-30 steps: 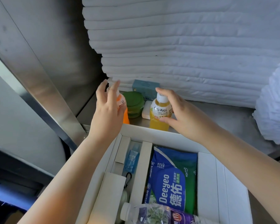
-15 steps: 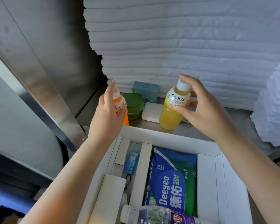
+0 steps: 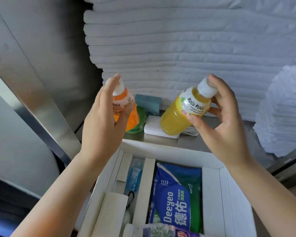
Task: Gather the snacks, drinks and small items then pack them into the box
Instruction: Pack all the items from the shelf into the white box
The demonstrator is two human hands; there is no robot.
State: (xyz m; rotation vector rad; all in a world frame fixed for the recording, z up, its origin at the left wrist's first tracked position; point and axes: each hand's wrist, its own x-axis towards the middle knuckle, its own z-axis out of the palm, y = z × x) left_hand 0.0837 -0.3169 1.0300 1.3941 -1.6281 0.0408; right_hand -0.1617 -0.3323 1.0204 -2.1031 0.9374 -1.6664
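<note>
While the two juice bottles were inspected, both were found in hand over the far edge of the box (image 3: 169, 149), near the front edge of the steel ledge (image 3: 215, 142). The orange bottle (image 3: 126, 101) was gripped round its body by the left hand (image 3: 101, 124), thumb laid across the label and one finger raised beside the cap. The yellow bottle (image 3: 181, 113) was held tilted by the right hand (image 3: 227, 122), pinched between the thumb under the label and the fingers curled behind neck and cap.

Both bottles were judged full, hence fairly heavy for their size, rigid and not fragile. The glossy labels were judged slippery; a hold at the narrowed shoulder or a full wrap round the body was considered safest, and a hold by the cap alone was considered poor.

The base of the orange bottle was seen against a green tub (image 3: 141, 122), and it could not be established whether it was clear of the ledge. The left fingers' contact was hidden behind the palm. A blue carton (image 3: 148, 102) and a white flat unit (image 3: 154, 125) were partly masked by the bottles. Inside the box, a Deeyeo packet (image 3: 174, 199) was noted; a water bottle (image 3: 161, 230) was cut off at the near edge, and the left compartment's contents were hard to identify.
</note>
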